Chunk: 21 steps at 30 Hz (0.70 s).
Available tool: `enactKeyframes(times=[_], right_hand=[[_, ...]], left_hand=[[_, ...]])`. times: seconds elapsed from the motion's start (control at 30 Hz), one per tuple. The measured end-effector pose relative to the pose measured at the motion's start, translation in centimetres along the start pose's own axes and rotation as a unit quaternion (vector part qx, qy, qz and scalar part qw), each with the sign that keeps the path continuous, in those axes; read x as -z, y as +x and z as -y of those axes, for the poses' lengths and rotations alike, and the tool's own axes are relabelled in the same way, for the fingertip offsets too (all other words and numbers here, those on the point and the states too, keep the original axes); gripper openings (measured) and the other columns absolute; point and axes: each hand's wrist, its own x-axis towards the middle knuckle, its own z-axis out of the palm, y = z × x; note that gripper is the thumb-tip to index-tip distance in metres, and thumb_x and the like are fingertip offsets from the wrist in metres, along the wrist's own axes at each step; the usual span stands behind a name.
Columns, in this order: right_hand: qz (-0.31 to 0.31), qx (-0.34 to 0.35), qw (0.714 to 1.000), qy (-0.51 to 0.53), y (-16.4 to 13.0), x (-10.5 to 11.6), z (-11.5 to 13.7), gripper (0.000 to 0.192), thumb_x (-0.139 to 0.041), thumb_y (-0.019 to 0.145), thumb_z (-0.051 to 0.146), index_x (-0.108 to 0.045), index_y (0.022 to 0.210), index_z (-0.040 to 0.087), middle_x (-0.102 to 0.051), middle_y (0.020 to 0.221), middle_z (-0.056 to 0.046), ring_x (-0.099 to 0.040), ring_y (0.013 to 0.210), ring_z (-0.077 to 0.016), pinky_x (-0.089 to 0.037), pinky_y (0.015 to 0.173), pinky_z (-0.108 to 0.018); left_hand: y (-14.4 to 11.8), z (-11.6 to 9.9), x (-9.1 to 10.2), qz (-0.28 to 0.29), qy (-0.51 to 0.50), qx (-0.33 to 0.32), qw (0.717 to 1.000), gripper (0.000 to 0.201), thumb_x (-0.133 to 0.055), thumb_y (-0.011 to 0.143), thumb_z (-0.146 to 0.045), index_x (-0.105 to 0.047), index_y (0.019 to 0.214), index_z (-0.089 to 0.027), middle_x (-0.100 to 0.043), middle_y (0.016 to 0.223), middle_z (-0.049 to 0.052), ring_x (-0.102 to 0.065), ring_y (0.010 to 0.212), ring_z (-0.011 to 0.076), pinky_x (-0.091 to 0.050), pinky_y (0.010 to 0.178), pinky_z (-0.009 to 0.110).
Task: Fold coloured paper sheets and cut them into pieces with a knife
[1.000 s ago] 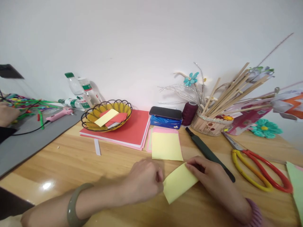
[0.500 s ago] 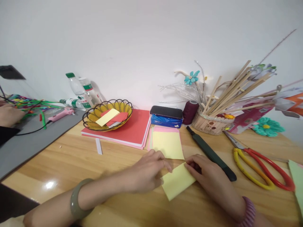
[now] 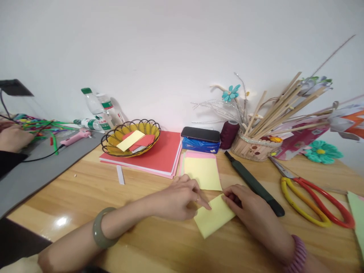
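Note:
A folded yellow paper (image 3: pixel 214 220) lies on the wooden table (image 3: pixel 85 193) in front of me. My left hand (image 3: pixel 182 197) rests on the table with its fingertips pressing the paper's upper left edge. My right hand (image 3: pixel 250 208) presses down on the paper's far right corner, fingers bent over it. Just behind the hands lies a stack of yellow and pink square sheets (image 3: pixel 201 172). A dark closed utility knife (image 3: pixel 253 184) lies right behind my right hand.
Red and yellow scissors (image 3: pixel 313 197) lie at the right. A wire basket (image 3: pixel 131 138) with paper pieces sits on red sheets (image 3: pixel 162 155). A phone on a tissue pack (image 3: pixel 200 139), thread spool, stick basket (image 3: pixel 253 148), bottles and a grey mat (image 3: pixel 34 167) stand behind. Another person's hand (image 3: pixel 13 138) works far left.
My left hand has slid right and forward from the paper's left side, its fingers stretching out onto the paper's upper edge. My right hand has stayed on the corner.

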Motion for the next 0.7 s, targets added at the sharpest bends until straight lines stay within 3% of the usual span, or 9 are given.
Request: enactKeyframes(times=[0.13, 0.3, 0.47, 0.7], right_hand=[[-0.03, 0.026, 0.999, -0.024, 0.1, -0.2, -0.4, 0.016, -0.043, 0.086, 0.028, -0.055, 0.077, 0.022, -0.06, 0.077, -0.002, -0.058, 0.07, -0.0158, -0.046, 0.061, -0.028], [-0.09, 0.106, 0.989, -0.056, -0.4, -0.4, 0.2, 0.022, -0.043, 0.086, 0.029, -0.061, 0.095, 0.019, -0.062, 0.094, -0.01, -0.056, 0.09, -0.0236, -0.046, 0.077, -0.04], [-0.042, 0.308, 0.948, -0.072, -2.5, -0.7, 2.7, 0.019, -0.049, 0.086, 0.023, -0.063, 0.097, 0.02, -0.066, 0.089, -0.005, -0.061, 0.081, -0.0159, -0.051, 0.07, -0.028], [0.009, 0.354, 0.923, -0.148, -3.8, -0.1, 3.2, 0.046, -0.063, 0.075, 0.038, -0.06, 0.113, 0.013, -0.068, 0.104, -0.008, -0.062, 0.093, -0.021, -0.054, 0.074, -0.028]], left_hand=[[0.9, 0.6, -0.1, -0.012, 0.024, -0.022, 0.999, 0.019, -0.062, 0.082, -0.026, -0.069, 0.099, -0.032, -0.057, 0.093, 0.002, -0.04, 0.096, 0.0196, -0.028, 0.084, 0.03], [1.5, 1.2, -0.3, -0.012, 0.053, -0.03, 0.998, 0.02, -0.068, 0.078, -0.027, -0.069, 0.096, -0.034, -0.056, 0.097, 0.001, -0.04, 0.096, 0.02, -0.027, 0.082, 0.03], [1.5, 1.4, -0.2, -0.015, 0.046, -0.039, 0.998, 0.02, -0.068, 0.077, -0.026, -0.07, 0.095, -0.034, -0.055, 0.095, 0.0, -0.041, 0.095, 0.0191, -0.028, 0.079, 0.028], [1.3, 1.1, 0.3, -0.001, 0.067, -0.051, 0.996, 0.021, -0.06, 0.083, -0.027, -0.067, 0.102, -0.034, -0.053, 0.094, 0.001, -0.041, 0.094, 0.0196, -0.028, 0.082, 0.029]])
